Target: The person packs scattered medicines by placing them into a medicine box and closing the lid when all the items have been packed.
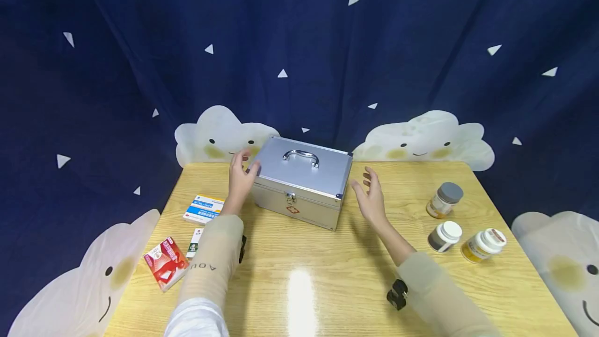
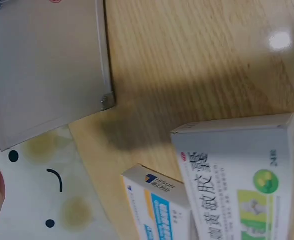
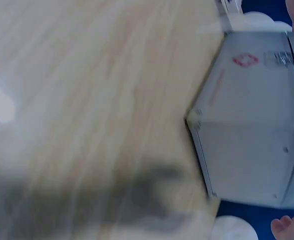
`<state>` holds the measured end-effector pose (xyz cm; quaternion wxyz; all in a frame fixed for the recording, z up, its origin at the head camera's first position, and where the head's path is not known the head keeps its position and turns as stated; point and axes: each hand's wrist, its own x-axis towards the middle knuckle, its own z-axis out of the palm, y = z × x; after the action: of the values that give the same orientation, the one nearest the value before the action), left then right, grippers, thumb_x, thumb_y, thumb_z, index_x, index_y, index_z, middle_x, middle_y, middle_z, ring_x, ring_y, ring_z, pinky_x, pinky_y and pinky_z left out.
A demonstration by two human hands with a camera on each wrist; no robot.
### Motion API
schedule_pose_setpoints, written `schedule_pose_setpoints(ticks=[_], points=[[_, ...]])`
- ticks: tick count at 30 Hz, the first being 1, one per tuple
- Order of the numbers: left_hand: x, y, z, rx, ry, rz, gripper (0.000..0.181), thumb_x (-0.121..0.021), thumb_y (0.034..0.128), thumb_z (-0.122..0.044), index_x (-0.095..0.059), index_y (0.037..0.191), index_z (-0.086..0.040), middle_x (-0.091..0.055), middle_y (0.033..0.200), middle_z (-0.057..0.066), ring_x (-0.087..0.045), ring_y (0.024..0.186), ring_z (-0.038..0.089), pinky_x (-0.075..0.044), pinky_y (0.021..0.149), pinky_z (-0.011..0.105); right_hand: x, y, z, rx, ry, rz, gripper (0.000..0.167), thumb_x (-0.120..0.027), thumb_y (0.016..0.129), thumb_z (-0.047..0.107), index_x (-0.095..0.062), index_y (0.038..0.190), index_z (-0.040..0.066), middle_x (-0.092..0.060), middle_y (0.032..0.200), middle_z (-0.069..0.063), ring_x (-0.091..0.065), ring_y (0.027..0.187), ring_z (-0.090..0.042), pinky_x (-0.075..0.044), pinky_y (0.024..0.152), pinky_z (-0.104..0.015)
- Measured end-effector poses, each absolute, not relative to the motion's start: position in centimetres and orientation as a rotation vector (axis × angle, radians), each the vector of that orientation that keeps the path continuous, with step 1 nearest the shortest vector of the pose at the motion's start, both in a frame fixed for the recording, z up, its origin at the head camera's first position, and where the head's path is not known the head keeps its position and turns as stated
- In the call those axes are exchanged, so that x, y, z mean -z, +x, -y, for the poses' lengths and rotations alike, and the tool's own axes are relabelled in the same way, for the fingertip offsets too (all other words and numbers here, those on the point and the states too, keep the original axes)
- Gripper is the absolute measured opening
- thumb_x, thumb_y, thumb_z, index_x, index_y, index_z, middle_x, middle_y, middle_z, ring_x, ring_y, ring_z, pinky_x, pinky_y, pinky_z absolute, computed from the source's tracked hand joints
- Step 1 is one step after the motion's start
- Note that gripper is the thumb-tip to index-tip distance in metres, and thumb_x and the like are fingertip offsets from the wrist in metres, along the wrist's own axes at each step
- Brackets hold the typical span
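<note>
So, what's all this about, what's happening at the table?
A person has both hands around a silver metal case with a red cross-like mark. The left hand is at its left end, though I can't tell whether it touches; the right hand is open beside the right end, not gripping it. The lid is down. Three small boxes lie to the left on the table, and three bottles stand to the right.
</note>
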<state>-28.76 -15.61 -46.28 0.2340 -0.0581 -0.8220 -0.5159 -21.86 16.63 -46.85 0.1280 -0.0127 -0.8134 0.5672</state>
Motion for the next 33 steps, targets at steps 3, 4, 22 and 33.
schedule_pose_setpoints(ticks=[3,4,22,33], points=[[46.5,-28.4,15.7,1.534,-0.109,2.249,0.035,-0.06,0.086,-0.009,-0.049,0.118,0.003,-0.049,0.117,0.023,-0.046,0.107,0.033,-0.043,0.088,0.042,47.5,-21.4,-15.6,-1.706,-0.019,2.355,0.06,-0.051,0.091,0.029,-0.027,0.141,0.007,-0.034,0.137,-0.021,-0.035,0.122,-0.04,-0.029,0.099,-0.053],[46.4,-28.3,15.7,1.572,-0.104,2.236,0.035,-0.06,0.0863,-0.009,-0.049,0.118,0.003,-0.049,0.117,0.025,-0.047,0.107,0.034,-0.044,0.086,0.043,47.6,-21.3,-15.2,-1.729,-0.012,2.345,0.061,-0.051,0.092,0.029,-0.026,0.142,0.006,-0.033,0.138,-0.022,-0.034,0.123,-0.041,-0.028,0.1,-0.053],[48.3,-28.8,15.9,1.782,0.015,2.294,0.04,-0.054,0.0908,-0.019,-0.049,0.125,0.001,-0.049,0.127,0.02,-0.045,0.115,0.03,-0.032,0.1,0.039,45.9,-19.4,-11.3,-2.003,0.019,2.177,0.062,-0.046,0.095,0.016,-0.013,0.142,-0.007,-0.021,0.143,-0.028,-0.025,0.131,-0.042,-0.026,0.104,-0.047],[48.6,-28.6,15.5,1.864,0.045,2.256,0.043,-0.051,0.0921,-0.022,-0.047,0.13,-0.002,-0.044,0.135,0.018,-0.039,0.125,0.029,-0.027,0.105,0.037,46.3,-19.4,-11.1,-1.989,0.014,2.156,0.062,-0.048,0.093,0.015,-0.015,0.142,-0.004,-0.024,0.141,-0.027,-0.03,0.128,-0.042,-0.03,0.103,-0.047]])
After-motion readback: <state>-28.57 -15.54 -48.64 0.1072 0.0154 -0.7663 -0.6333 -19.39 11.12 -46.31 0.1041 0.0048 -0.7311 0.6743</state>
